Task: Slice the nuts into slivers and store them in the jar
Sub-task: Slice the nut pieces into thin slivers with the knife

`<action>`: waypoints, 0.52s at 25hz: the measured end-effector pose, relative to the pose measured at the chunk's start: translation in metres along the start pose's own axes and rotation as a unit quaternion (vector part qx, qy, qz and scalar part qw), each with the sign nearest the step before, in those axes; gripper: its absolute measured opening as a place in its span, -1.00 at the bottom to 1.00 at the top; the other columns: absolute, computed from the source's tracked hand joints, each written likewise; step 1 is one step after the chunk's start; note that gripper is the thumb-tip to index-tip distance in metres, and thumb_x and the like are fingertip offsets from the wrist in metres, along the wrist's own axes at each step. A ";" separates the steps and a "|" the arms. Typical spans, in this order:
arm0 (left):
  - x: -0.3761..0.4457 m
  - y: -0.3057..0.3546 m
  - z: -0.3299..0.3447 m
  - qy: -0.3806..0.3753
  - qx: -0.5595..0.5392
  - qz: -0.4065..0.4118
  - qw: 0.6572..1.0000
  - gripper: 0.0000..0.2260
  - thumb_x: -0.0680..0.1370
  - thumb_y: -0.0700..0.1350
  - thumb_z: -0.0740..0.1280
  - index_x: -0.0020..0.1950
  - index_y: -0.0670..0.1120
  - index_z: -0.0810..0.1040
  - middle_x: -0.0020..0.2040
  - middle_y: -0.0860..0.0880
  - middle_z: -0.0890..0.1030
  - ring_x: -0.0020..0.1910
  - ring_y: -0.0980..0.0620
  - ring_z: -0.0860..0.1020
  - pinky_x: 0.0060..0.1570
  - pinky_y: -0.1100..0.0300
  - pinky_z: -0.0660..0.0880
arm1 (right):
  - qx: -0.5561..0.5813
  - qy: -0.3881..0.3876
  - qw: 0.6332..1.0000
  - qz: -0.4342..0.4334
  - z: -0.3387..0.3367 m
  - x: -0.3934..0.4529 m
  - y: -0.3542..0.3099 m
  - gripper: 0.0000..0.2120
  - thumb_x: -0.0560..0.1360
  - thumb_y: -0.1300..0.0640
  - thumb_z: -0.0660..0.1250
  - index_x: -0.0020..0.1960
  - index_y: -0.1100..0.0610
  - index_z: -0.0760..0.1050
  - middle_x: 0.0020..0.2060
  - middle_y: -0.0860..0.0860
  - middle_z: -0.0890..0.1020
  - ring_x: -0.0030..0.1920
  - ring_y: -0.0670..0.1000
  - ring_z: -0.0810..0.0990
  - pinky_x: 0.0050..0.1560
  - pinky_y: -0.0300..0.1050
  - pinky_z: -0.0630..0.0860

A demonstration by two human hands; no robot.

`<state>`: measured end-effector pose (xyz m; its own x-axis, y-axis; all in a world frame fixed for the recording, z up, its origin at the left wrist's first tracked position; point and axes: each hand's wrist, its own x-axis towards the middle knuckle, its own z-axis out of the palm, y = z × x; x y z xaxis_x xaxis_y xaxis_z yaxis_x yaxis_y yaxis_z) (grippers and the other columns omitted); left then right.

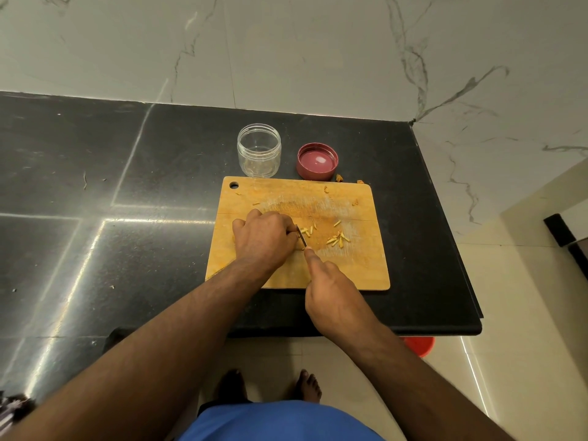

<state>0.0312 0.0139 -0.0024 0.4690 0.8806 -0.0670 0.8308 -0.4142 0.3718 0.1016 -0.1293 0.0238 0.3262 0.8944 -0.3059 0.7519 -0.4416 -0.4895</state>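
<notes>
Head view | left hand (262,238) is curling down on the board (350,272), what it is holding is hidden | right hand (331,297) is gripping the knife (302,239) | slivers (337,239) are lying on the board | jar (259,150) is standing open behind the board, lid (317,161) beside it
</notes>
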 end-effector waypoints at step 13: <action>0.000 0.000 0.002 0.007 -0.009 0.005 1.000 -0.83 0.58 0.07 0.32 0.08 0.11 0.67 0.03 0.15 0.63 0.13 0.03 0.43 0.08 -0.04 0.29 | 0.052 0.050 0.997 -0.005 -0.004 -0.026 0.010 -0.46 0.67 0.13 0.07 0.60 -0.08 0.00 0.14 -0.07 0.44 -0.02 -0.10 0.46 -0.04 -0.16 0.49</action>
<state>0.0312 0.0132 -0.0042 0.4727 0.8798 -0.0500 0.8208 -0.4189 0.3884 0.1032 -0.1572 0.0302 0.3783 0.8994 -0.2190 0.6934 -0.4321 -0.5766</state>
